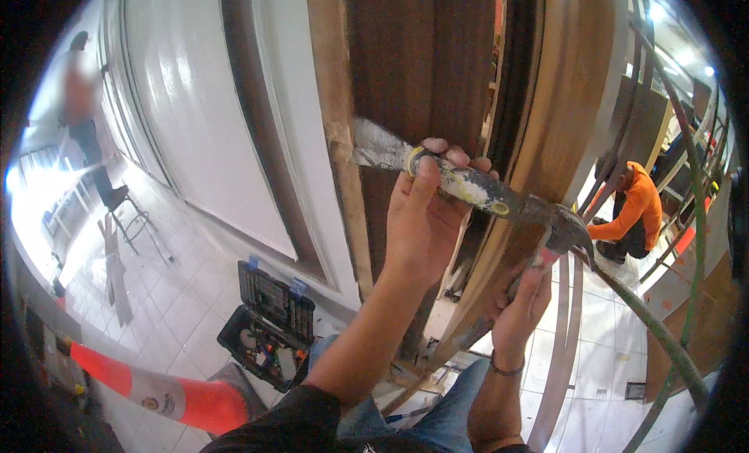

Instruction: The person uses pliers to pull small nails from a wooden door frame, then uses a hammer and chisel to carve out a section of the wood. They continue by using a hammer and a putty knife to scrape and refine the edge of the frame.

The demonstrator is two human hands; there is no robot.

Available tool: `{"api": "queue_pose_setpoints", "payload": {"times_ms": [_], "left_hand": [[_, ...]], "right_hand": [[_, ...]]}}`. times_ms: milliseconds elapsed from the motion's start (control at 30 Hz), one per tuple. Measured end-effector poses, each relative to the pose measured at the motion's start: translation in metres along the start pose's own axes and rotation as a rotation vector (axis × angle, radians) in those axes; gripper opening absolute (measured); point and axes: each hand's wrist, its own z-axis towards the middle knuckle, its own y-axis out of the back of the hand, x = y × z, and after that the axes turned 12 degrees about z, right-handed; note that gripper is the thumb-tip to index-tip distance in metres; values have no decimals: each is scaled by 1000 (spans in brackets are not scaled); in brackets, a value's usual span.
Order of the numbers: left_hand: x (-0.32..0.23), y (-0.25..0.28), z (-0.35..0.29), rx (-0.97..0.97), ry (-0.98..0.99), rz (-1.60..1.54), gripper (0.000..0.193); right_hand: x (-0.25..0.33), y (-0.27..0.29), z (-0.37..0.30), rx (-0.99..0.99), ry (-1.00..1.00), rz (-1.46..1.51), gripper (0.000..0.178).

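My left hand is closed round the paint-spotted handle of a putty knife. Its broad, whitened blade points left, with the tip against a wooden strip at the edge of a white panel. A claw hammer is in my right hand, gripped below the head. The hammer's head meets or nearly meets the butt of the knife's handle; I cannot tell if they touch. Behind the knife stands a dark brown panel, with a wooden post to its right.
An open black toolbox lies on the tiled floor at lower left, near an orange-and-white traffic cone. Metal poles slant across the right. A person in orange crouches beyond them; another person stands on a stepladder far left.
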Motion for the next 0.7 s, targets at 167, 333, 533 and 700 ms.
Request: {"api": "queue_pose_setpoints", "payload": {"times_ms": [167,333,533,700], "left_hand": [[-7,-5,-2,5,-7,51,41],[-14,-5,-13,25,-1,-42,47],[-17,-4,-12,24,1,-77,41],[-33,1,-4,-150,-25,-125,38]], "right_hand": [[10,-18,11,65,89,-133,36],[12,-49,10,44,162,-194,30],[16,-51,11,78,185,-130,30],[13,-42,8,135,121,-122,30]]}}
